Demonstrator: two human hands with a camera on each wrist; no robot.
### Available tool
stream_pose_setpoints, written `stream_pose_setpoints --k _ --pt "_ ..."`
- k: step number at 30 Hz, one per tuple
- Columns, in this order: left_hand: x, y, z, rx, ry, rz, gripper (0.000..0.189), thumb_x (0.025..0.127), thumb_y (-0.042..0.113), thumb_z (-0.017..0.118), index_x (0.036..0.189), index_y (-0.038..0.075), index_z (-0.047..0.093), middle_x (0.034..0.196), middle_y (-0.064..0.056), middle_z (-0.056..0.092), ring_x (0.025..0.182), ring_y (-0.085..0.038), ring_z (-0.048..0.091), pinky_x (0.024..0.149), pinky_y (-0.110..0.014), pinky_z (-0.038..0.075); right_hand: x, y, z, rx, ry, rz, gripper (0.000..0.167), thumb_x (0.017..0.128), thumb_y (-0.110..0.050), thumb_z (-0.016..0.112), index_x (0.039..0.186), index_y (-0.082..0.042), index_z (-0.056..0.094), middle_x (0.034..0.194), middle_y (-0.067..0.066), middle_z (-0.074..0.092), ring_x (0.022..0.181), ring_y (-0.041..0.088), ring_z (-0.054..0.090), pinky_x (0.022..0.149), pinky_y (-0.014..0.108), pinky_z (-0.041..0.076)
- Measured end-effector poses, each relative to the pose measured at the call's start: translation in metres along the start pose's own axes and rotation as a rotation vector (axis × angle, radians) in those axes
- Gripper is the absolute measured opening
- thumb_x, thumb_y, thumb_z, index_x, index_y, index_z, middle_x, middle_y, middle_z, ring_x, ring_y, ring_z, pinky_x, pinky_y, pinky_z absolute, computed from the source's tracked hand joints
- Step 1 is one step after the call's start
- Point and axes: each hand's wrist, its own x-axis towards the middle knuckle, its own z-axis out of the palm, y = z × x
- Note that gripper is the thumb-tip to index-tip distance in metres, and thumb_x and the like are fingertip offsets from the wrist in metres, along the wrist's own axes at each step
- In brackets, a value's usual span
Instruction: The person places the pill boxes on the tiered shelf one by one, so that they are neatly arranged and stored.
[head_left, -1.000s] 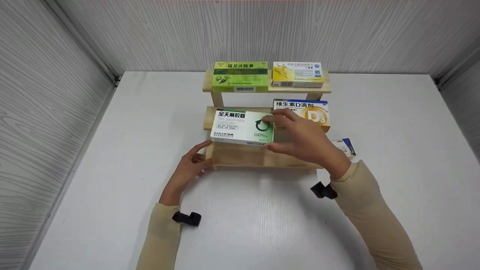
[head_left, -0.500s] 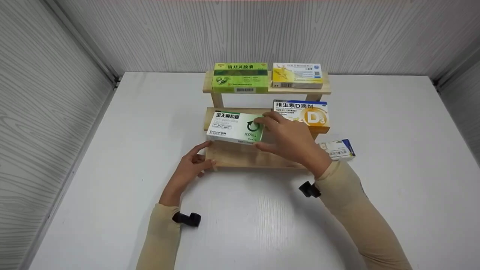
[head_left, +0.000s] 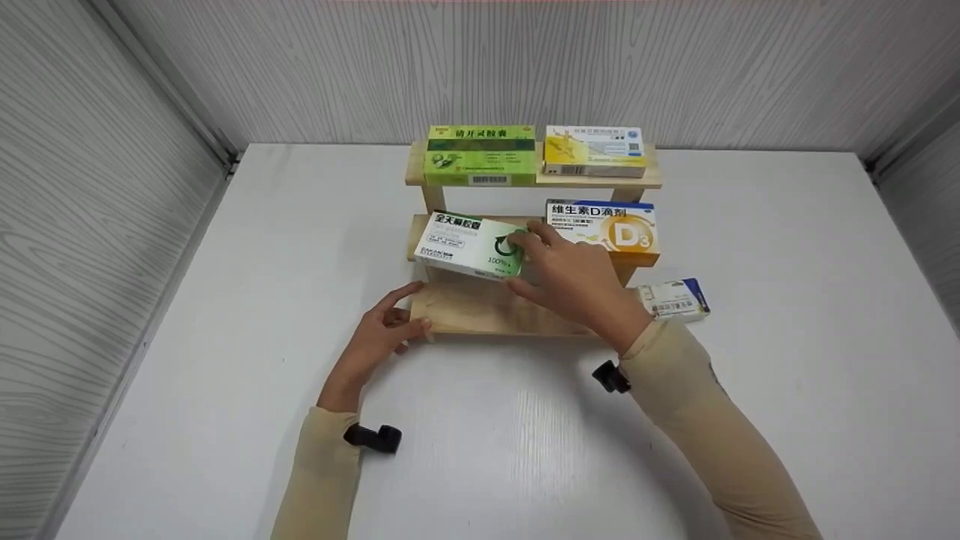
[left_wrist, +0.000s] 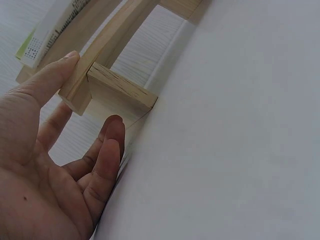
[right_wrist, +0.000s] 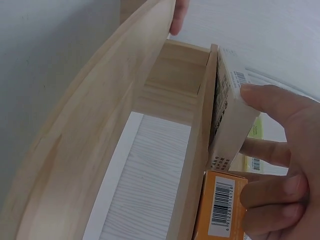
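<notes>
My right hand [head_left: 576, 276] pinches the right end of a white and green medicine box [head_left: 459, 244], thumb at its lower edge and fingers over its top. The box lies tilted at the left of the middle tier, its left end a little higher than its right. In the right wrist view, the box [right_wrist: 232, 107] overlaps the tier's board, close beside an orange box end [right_wrist: 220, 205]. My left hand [head_left: 379, 331] holds the left end of the bottom tier of a wooden stepped rack [head_left: 487, 313], thumb on the board [left_wrist: 82, 82] and the other fingers loosely bent.
A green medicine box [head_left: 480, 157] and a yellow-white one [head_left: 595, 152] sit on the top tier. The vitamin D box [head_left: 604, 225] occupies the middle tier's right. Another small white and blue box [head_left: 675, 300] lies on the white table [head_left: 480, 450], right of the rack.
My right hand has moved left with the white and green box, and the box has turned so its left end sits higher. The left hand keeps its place on the rack.
</notes>
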Motion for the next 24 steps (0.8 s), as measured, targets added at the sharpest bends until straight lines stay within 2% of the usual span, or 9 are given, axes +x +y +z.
stream_pose_setpoints --k 5,9,14,24 --pt "0.0002 0.0000 0.0007 0.010 -0.002 0.005 0.064 0.086 0.029 0.073 0.144 0.032 0.045 0.110 -0.013 0.055 0.087 -0.019 0.054 0.068 -0.029 0.047 -0.0001 0.0013 0.0029 -0.020 0.035 -0.020 0.056 0.089 -0.046 0.065 0.136 -0.016 0.054 0.143 0.012 0.050 0.081 0.028 0.064 0.056 0.040 0.049" --pt "-0.0006 0.0014 0.0006 0.012 -0.001 0.014 0.064 0.087 0.028 0.072 0.144 0.032 0.044 0.112 -0.014 0.056 0.087 -0.019 0.054 0.068 -0.029 0.047 -0.0001 0.0022 0.0055 -0.025 0.095 -0.039 0.050 0.090 -0.042 0.066 0.132 -0.015 0.058 0.140 0.010 0.053 0.082 0.026 0.066 0.052 0.038 0.047" --pt "-0.0013 0.0034 0.0004 0.004 -0.004 0.015 0.063 0.087 0.028 0.072 0.144 0.032 0.044 0.111 -0.014 0.056 0.087 -0.019 0.054 0.068 -0.029 0.046 -0.0025 0.0015 0.0063 -0.015 0.170 -0.067 0.041 0.090 -0.036 0.067 0.126 -0.017 0.062 0.134 0.009 0.057 0.068 0.024 0.062 0.047 0.036 0.044" --pt "-0.0015 0.0028 0.0002 0.008 -0.010 -0.001 0.064 0.087 0.029 0.072 0.145 0.031 0.044 0.110 -0.014 0.056 0.086 -0.018 0.054 0.069 -0.030 0.046 -0.0010 -0.0004 0.0075 0.009 0.154 -0.045 0.031 0.092 -0.029 0.066 0.124 -0.025 0.066 0.131 0.007 0.059 0.058 0.023 0.053 0.046 0.031 0.039"
